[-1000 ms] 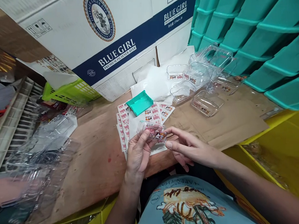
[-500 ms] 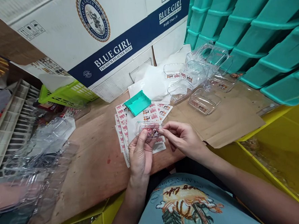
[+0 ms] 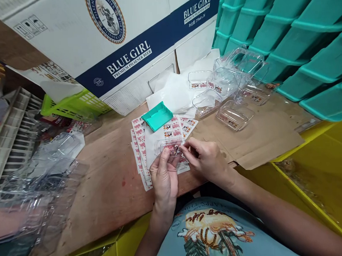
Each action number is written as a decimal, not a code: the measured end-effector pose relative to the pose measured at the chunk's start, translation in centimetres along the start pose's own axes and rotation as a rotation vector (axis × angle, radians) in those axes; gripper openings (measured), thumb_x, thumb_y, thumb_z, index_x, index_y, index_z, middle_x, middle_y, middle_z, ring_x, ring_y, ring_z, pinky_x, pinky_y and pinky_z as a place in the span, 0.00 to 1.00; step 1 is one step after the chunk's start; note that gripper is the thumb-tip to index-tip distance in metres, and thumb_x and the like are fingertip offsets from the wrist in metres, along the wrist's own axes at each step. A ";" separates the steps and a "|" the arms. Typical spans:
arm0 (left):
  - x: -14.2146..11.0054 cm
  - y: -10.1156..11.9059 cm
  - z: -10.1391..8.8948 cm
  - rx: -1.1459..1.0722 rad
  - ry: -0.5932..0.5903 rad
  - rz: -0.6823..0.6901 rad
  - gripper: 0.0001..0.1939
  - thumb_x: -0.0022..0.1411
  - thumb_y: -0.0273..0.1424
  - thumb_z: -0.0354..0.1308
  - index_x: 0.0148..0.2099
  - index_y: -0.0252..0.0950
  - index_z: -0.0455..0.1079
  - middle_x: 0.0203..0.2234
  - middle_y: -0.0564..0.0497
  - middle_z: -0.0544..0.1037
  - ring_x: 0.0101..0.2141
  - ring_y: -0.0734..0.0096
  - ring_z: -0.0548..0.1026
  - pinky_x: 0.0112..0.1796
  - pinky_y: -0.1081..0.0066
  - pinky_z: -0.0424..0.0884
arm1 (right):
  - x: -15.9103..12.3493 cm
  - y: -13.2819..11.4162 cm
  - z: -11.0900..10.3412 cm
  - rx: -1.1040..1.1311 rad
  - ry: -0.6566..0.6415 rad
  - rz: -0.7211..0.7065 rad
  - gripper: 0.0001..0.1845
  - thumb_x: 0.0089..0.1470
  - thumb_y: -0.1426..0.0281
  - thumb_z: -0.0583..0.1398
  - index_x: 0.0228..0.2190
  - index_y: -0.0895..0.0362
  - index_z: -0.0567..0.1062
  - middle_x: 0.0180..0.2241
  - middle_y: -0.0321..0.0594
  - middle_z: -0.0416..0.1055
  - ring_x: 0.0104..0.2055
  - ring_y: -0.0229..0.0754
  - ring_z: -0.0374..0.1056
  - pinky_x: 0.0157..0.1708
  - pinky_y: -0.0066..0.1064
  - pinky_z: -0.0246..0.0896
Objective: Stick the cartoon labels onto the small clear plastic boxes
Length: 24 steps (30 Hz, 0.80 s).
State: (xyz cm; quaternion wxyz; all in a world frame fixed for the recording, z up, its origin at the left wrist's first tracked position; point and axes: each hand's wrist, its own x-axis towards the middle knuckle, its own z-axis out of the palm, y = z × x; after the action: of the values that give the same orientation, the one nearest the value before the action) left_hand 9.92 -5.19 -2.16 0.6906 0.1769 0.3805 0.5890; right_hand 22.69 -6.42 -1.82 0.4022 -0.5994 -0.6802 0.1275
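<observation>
My left hand (image 3: pixel 165 172) grips a small clear plastic cover (image 3: pixel 160 145), thumb on top and fingers beneath. A printed sticker (image 3: pixel 170 148) with red lettering and a cartoon figure lies across the cover. At the sticker's right end, my right hand (image 3: pixel 203 157) is closed in a pinch of thumb and forefinger; the fingertips hide the exact contact. Beneath the hands are sheets of stickers (image 3: pixel 139 145) in a loose pile, with a shallow turquoise tray (image 3: pixel 158 116) on top.
Several clear covers (image 3: pixel 234 115) bearing stickers stand at the right on brown cardboard (image 3: pixel 255 142). White backing paper (image 3: pixel 169 93) lies before a beer carton (image 3: pixel 148 36). Turquoise bins (image 3: pixel 314 61) are stacked at the right. More clear covers (image 3: pixel 41 178) and a green basket (image 3: pixel 77 104) are at the left.
My right fingers have curled in more and shifted slightly left along the sticker's end. The cover stays in my left hand; the camera view has shifted a little.
</observation>
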 end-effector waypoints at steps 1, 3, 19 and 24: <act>0.0 -0.1 0.0 -0.001 0.004 0.003 0.05 0.55 0.28 0.67 0.36 0.33 0.80 0.38 0.45 0.84 0.41 0.65 0.81 0.43 0.69 0.77 | -0.1 0.0 0.2 -0.031 0.005 -0.011 0.10 0.62 0.70 0.58 0.28 0.58 0.72 0.21 0.35 0.70 0.20 0.33 0.62 0.24 0.26 0.50; 0.0 -0.4 0.1 -0.001 0.009 0.010 0.05 0.55 0.28 0.68 0.35 0.34 0.80 0.38 0.46 0.84 0.41 0.65 0.80 0.43 0.68 0.77 | -0.2 0.0 0.3 -0.105 0.014 -0.044 0.12 0.64 0.69 0.57 0.28 0.59 0.71 0.21 0.36 0.71 0.20 0.34 0.64 0.23 0.27 0.49; -1.4 -1.2 3.6 0.047 -0.104 0.056 0.12 0.49 0.30 0.72 0.38 0.35 0.78 0.36 0.49 0.83 0.37 0.69 0.81 0.39 0.75 0.77 | -0.6 0.7 -0.4 0.333 0.146 0.066 0.17 0.67 0.62 0.51 0.54 0.50 0.67 0.45 0.42 0.70 0.46 0.43 0.71 0.46 0.33 0.67; -1.0 -2.3 5.4 0.103 -0.249 0.028 0.18 0.61 0.44 0.62 0.42 0.33 0.76 0.37 0.44 0.82 0.41 0.59 0.81 0.43 0.63 0.77 | 1.0 2.9 -4.3 0.149 0.204 -0.043 0.18 0.67 0.61 0.52 0.55 0.50 0.68 0.48 0.44 0.67 0.49 0.45 0.68 0.48 0.37 0.67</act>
State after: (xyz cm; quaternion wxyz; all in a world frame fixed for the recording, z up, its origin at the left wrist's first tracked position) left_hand 15.45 -5.55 0.08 0.7142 0.2892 0.3191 0.5519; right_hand 27.82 -6.14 -0.51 0.5153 -0.5631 -0.6370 0.1075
